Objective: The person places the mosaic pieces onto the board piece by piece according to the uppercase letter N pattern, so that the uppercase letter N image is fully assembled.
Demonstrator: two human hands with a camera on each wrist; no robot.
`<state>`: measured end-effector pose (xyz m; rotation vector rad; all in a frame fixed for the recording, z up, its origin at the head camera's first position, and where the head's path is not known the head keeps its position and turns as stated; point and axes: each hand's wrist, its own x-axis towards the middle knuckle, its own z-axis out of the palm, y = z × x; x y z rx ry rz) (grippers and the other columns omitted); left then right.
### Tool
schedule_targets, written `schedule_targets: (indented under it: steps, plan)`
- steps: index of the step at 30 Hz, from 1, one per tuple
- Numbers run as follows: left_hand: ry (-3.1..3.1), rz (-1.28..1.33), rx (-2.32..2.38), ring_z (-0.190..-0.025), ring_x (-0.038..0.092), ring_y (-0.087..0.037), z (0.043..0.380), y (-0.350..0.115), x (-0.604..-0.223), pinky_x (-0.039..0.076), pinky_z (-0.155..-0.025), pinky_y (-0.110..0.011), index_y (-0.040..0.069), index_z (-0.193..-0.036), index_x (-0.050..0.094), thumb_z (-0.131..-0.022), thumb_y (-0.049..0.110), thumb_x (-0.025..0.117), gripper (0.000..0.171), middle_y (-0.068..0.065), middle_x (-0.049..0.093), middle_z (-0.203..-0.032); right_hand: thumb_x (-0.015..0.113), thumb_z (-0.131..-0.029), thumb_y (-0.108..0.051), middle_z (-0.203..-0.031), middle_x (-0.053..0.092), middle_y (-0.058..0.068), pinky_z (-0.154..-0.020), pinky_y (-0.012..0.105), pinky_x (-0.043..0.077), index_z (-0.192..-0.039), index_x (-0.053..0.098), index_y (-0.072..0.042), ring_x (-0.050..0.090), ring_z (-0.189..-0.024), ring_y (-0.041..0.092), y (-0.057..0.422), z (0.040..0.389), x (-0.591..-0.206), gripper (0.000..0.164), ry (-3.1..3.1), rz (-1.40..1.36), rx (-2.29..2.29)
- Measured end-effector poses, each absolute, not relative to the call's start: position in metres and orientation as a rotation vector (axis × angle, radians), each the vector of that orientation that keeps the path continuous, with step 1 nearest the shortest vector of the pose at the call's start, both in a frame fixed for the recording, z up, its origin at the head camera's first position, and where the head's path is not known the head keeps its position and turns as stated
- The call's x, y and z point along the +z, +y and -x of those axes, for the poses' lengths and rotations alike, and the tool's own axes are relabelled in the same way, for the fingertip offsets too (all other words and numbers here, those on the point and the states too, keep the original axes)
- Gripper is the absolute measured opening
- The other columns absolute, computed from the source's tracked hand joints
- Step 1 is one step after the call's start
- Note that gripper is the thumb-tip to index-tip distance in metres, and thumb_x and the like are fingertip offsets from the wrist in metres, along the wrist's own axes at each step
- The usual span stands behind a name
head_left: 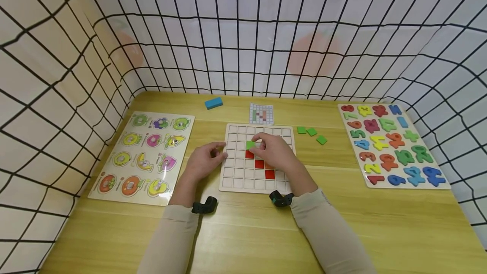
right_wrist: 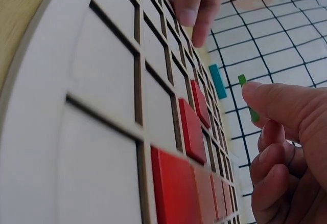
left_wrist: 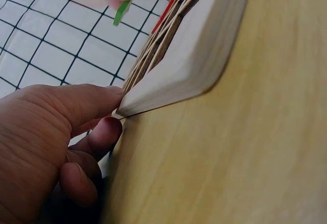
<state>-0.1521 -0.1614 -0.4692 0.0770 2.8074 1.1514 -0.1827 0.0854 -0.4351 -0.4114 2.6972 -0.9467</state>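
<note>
A wooden grid board (head_left: pixel 232 182) lies at the middle of the table. My left hand (head_left: pixel 204 160) grips its left edge, thumb and fingertips at the rim (left_wrist: pixel 168 88). Over the board, my right hand (head_left: pixel 274 150) pinches a thin green square tile (head_left: pixel 250 144) between thumb and finger. The right wrist view shows this green tile (right_wrist: pixel 254 114) held clear of the grid. Red tiles (head_left: pixel 259 164) sit in several cells in a stepped line. Orange tiles (right_wrist: pixel 205 191) fill a column beside them, mostly hidden by my right hand in the head view.
Three green tiles (head_left: pixel 312 131) lie right of the board. Behind it are a printed pattern card (head_left: pixel 261 114) and a blue block (head_left: pixel 214 103). A fruit puzzle (head_left: pixel 152 160) lies left, a number and letter puzzle (head_left: pixel 392 145) right. Black wire mesh (head_left: pixel 249 33) surrounds the table.
</note>
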Motion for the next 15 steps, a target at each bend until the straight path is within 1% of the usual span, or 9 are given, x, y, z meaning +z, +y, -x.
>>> schedule_targets:
  steps: [4,10,15]
  plan:
    - [2.805,-0.068,1.151,-0.077,0.055,-0.017,0.152,-0.162,-0.469,0.040,-0.068,-0.029,0.019,-0.133,0.068,-0.096,0.033,0.070,0.039,-0.001,0.065,-0.089,0.070,-0.096,-0.038,-0.079,0.061,-0.001,-0.058,0.031,0.043,-0.125,0.066,-0.021,0.053,-0.058,0.017,0.075,0.185,-0.435,0.034,2.709,0.429,-0.913]
    - [2.793,-0.059,1.149,-0.076,0.054,-0.016,0.153,-0.162,-0.470,0.040,-0.066,-0.029,0.019,-0.134,0.067,-0.096,0.034,0.070,0.041,-0.001,0.065,-0.089,0.069,-0.097,-0.037,-0.074,0.063,-0.002,-0.058,0.030,0.043,-0.124,0.068,-0.019,0.055,-0.060,0.015,0.060,0.190,-0.437,0.033,2.753,0.461,-0.774]
    - [2.790,-0.057,1.150,-0.074,0.053,-0.016,0.154,-0.162,-0.471,0.039,-0.064,-0.029,0.019,-0.134,0.068,-0.096,0.033,0.071,0.040,-0.001,0.065,-0.088,0.068,-0.097,-0.037,-0.072,0.065,-0.002,-0.063,0.031,0.046,-0.125,0.068,-0.018,0.057,-0.064,0.016,0.052,0.192,-0.440,0.034,2.787,0.460,-0.673]
